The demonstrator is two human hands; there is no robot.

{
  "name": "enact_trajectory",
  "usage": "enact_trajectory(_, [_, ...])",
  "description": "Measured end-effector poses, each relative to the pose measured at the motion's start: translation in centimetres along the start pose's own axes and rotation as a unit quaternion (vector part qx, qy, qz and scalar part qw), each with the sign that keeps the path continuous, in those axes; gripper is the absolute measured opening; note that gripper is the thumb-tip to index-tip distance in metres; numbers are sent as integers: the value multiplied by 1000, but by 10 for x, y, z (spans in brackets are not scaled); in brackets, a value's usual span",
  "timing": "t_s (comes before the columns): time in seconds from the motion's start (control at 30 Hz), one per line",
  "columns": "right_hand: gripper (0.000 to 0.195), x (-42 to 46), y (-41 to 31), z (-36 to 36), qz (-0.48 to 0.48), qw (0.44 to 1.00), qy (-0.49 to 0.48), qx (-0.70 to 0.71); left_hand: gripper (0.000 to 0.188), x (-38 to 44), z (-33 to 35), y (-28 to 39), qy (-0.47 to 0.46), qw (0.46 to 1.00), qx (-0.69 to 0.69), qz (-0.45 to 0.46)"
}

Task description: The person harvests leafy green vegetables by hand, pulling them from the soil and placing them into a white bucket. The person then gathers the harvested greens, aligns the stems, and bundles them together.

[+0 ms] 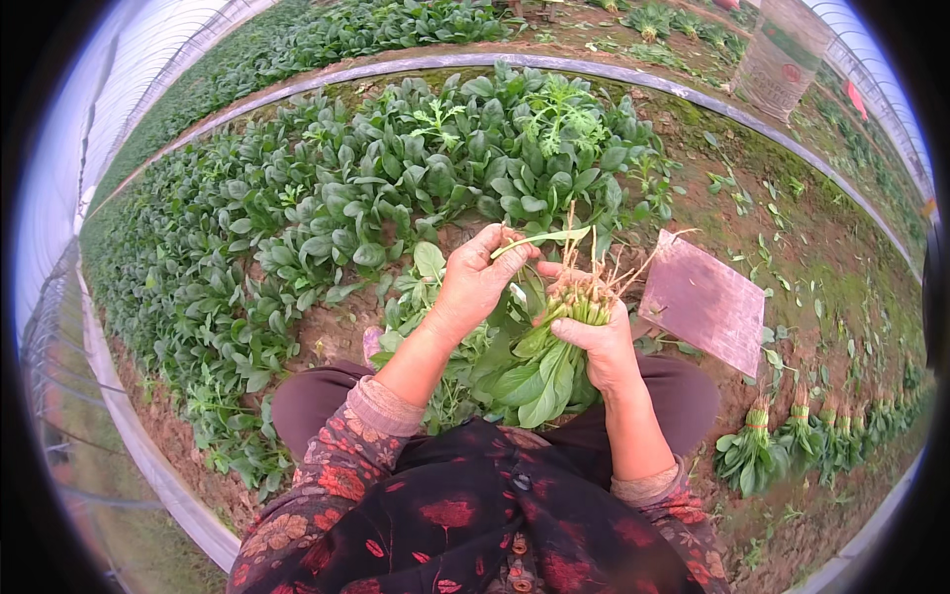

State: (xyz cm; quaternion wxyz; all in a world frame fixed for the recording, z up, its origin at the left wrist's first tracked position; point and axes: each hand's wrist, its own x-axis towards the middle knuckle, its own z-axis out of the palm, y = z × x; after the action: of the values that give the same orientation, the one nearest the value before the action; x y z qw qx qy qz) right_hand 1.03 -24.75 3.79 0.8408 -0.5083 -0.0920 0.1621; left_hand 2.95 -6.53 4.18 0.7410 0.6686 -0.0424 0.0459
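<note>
A bunch of spinach is gripped in my right hand, with its thin roots pointing up and away and its leaves hanging toward my lap. My thumb lies across the stems just below the roots. Beside it, my left hand pinches a single pale green leaf by its stalk, the tip reaching across to the roots. A small white object shows between the two hands, too small to identify. Loose greens lie on the ground between my knees, partly hidden by my left forearm.
Growing spinach fills the bed ahead and left, with feathery weeds among it. A flat reddish board rests at right. Several tied spinach bunches line the soil at lower right. A sack stands beyond the curved pale strip.
</note>
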Motion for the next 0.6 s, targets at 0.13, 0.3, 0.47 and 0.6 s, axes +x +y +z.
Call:
enact_trajectory(0.13, [69,-1,12,-8,36,999,-9,26,12,-4,17,-8,-4,998,-48,40])
enact_trajectory(0.3, [58,0,19,-14,69,997,-18,-4,22,-6,26,-6,-24,989,-145,-10])
enact_trajectory(0.47, [55,-3,27,-16,114,992,-48,-1,22,2,20,-15,20,995,42,89])
enact_trajectory(0.6, [57,-3,23,-21,139,987,-85,2,22,18,-11,-13,65,825,414,378])
